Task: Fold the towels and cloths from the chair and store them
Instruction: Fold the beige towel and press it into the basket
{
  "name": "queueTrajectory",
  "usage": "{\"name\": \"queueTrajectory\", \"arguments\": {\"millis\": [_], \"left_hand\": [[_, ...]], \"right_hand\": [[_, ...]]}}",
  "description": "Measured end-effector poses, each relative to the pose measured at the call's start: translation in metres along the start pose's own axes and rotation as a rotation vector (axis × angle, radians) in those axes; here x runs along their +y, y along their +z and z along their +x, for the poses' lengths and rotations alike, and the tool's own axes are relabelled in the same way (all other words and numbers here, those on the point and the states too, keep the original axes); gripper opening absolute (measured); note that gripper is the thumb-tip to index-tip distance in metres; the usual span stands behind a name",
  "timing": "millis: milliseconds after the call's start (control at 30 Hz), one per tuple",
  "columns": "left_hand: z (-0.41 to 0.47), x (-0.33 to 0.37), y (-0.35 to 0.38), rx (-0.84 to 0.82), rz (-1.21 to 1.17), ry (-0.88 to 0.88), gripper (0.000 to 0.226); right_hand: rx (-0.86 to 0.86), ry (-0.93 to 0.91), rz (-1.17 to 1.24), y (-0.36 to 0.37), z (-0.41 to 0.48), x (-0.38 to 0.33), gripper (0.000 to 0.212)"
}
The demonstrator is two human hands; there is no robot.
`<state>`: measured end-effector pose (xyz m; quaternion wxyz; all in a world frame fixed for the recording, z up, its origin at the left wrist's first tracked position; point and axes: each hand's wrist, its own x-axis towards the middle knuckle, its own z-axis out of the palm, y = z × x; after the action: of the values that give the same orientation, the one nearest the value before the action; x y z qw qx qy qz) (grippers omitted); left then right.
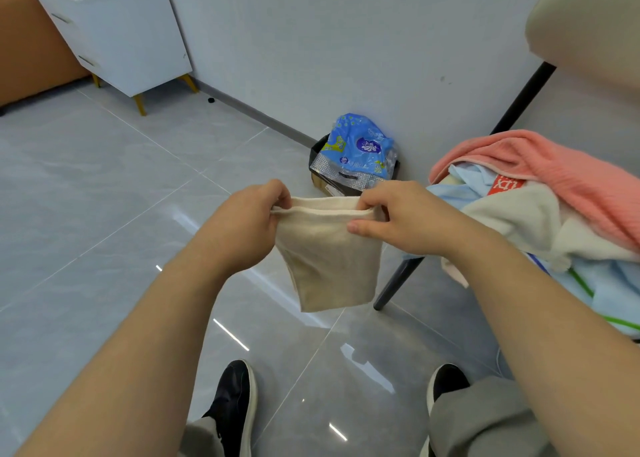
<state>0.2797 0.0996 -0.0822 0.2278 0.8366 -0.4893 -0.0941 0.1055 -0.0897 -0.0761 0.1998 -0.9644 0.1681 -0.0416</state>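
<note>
Two hands: left hand [242, 224], right hand [398, 217], both pinching one beige cloth [329, 262]. One chair [398, 280] carries one pink towel [554, 172], one white towel [519, 214] and blue cloths [460, 189] too tangled to count. One cabinet [121, 33] with two handles [61, 18]. One blue bag [360, 144]. Two shoes [235, 401]

The chair [588, 23] carries a heap: a pink towel [554, 169] at the seat's back edge, a white cloth [519, 217] and a light-blue cloth [606, 290] overhanging its near edge.

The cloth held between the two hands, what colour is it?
The cloth is plain beige, without any pattern; the head view shows it best.
</note>
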Motion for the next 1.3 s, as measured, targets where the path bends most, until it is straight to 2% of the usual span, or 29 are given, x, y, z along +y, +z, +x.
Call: {"name": "queueTrajectory", "arguments": {"millis": [167, 333, 500, 567, 667, 767, 900, 1000, 1100, 1300], "left_hand": [[-0.001, 0.005, -0.001, 0.020, 0.010, 0.038, 0.014], [-0.002, 0.010, 0.003, -0.001, -0.022, 0.047, 0.009], [-0.004, 0.022, 0.010, -0.052, -0.017, 0.091, 0.008], [-0.005, 0.026, 0.012, -0.068, 0.005, 0.122, 0.007], [-0.005, 0.030, 0.015, -0.096, 0.038, 0.154, 0.007], [-0.005, 0.033, 0.017, -0.114, 0.058, 0.168, 0.006], [-0.006, 0.036, 0.021, -0.158, 0.060, 0.174, 0.008], [-0.006, 0.036, 0.022, -0.176, 0.054, 0.144, 0.007], [-0.005, 0.036, 0.021, -0.168, 0.045, 0.114, 0.006], [-0.007, 0.048, 0.023, -0.178, -0.014, 0.091, 0.013]], "right_hand": [[-0.016, 0.026, -0.139, 0.002, 0.001, 0.008, 0.033], [-0.197, 0.120, -0.283, 0.000, -0.002, -0.002, 0.050], [-0.195, 0.349, -0.191, 0.003, 0.001, -0.003, 0.049], [-0.209, 0.391, -0.212, 0.003, 0.002, -0.001, 0.047], [-0.264, 0.432, -0.234, 0.006, 0.003, -0.002, 0.056], [-0.184, 0.505, -0.247, 0.016, 0.005, 0.001, 0.051], [-0.123, 0.556, -0.222, 0.027, 0.009, 0.005, 0.022], [-0.102, 0.606, -0.183, 0.024, 0.010, 0.004, 0.021], [0.009, 0.672, -0.206, 0.015, 0.007, 0.001, 0.008], [0.102, 0.641, -0.220, 0.016, 0.007, -0.006, 0.007]]}}
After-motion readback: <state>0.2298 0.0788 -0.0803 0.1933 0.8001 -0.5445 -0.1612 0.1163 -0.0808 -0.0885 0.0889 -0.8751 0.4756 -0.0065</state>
